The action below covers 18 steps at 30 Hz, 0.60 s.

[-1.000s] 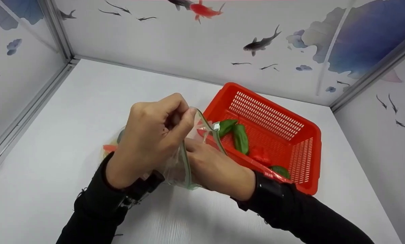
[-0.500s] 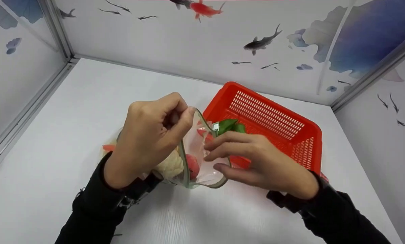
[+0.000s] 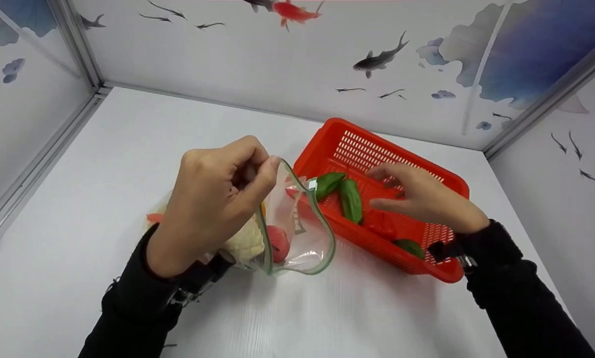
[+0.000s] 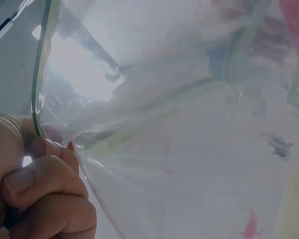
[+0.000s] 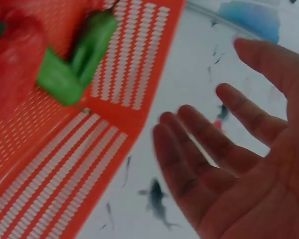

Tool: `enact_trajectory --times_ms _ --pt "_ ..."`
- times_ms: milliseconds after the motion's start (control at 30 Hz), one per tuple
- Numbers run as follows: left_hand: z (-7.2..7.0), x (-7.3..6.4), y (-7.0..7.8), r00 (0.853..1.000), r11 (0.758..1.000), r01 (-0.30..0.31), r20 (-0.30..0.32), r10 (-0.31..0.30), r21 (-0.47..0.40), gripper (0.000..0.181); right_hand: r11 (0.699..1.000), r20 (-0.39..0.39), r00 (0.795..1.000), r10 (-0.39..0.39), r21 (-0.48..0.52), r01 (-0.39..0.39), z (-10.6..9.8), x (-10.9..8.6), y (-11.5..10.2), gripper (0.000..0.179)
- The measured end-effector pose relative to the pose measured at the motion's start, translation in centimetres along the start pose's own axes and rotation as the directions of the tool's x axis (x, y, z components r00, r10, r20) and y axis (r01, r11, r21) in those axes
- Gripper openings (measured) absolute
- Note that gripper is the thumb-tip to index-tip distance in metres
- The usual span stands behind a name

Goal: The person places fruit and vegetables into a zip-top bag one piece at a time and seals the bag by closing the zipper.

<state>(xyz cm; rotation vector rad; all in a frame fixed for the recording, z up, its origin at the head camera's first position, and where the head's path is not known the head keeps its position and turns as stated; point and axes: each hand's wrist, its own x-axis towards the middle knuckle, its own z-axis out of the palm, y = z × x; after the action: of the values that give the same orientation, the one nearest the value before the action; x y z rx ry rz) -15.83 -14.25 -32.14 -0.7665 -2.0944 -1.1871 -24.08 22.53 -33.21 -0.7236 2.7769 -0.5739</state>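
Note:
My left hand (image 3: 213, 204) pinches the rim of a clear zip bag (image 3: 310, 243) between thumb and fingers. The bag's green-edged mouth gapes toward the right. Inside it show a pinkish-red round item (image 3: 278, 242) and a pale, lumpy item like cauliflower (image 3: 247, 241), partly behind the hand. In the left wrist view, curled fingers (image 4: 52, 181) hold the plastic film. Over the red basket (image 3: 402, 261), my right hand (image 3: 419, 196) is spread with nothing in it. Below and left of it lie two long green peppers (image 3: 350, 201) and a red pepper (image 3: 379, 224).
A dark green item (image 3: 410, 247) lies in the basket's near right corner. The basket stands on the white table (image 3: 302, 318), close to the back wall (image 3: 218, 59) with its painted fish. An orange-red tip (image 3: 154, 218) shows left of my left wrist.
My right hand has come out of the bag and moved right, over the basket. The left hand keeps its grip on the bag's rim, nearly in place.

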Motion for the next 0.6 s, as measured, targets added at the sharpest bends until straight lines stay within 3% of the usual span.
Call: enact_trajectory --times_ms 67,133,233,333,600 --pt "0.0 0.0 0.0 1.0 1.0 0.002 0.0 -0.002 -0.001 0.023 0.998 0.128 0.99 0.067 -0.031 -0.063 0.4 0.2 1.7 0.06" --pt "0.0 0.0 -0.1 1.0 1.0 0.003 0.0 -0.003 -0.001 0.023 0.993 0.228 0.966 0.119 -0.052 -0.11 0.9 0.3 2.9 0.067" --pt "0.0 0.0 -0.2 1.0 1.0 0.002 -0.004 -0.002 -0.003 0.023 0.986 0.321 0.932 0.168 -0.064 -0.156 1.6 0.4 4.0 0.07" --pt "0.1 -0.1 -0.2 1.0 1.0 -0.003 -0.007 0.003 -0.001 0.023 0.984 0.361 0.916 0.176 -0.053 -0.168 2.3 0.6 4.5 0.065" --pt "0.1 0.0 -0.2 1.0 1.0 0.002 0.002 -0.002 -0.013 0.024 0.983 0.345 0.92 0.184 -0.086 -0.165 3.4 1.0 4.8 0.052"
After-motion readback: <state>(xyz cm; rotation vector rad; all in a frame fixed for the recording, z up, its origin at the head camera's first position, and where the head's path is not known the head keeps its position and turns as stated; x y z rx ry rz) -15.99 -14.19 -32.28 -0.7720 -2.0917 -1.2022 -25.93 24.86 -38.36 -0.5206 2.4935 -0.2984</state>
